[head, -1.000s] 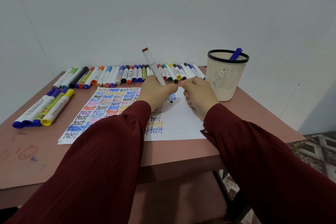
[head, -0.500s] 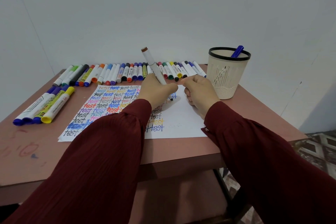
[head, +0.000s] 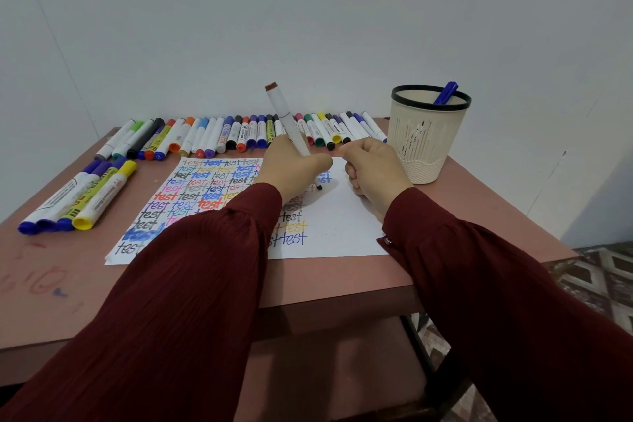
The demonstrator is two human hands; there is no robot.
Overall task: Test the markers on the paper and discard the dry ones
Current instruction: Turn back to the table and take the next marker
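One marker [head: 290, 127] in left hand [head: 291, 171] — tip on paper [head: 342, 223], right hand [head: 375, 175] beside.

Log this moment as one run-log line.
step: testing marker | left hand: grips marker, tip at paper | right hand: fisted, contents hidden | cup: blue marker inside

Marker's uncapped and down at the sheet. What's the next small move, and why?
Probably draw a short stroke. The left hand grips the marker tilted, its tip at a blank patch of paper right of the "test" rows, and no fresh mark shows there yet.
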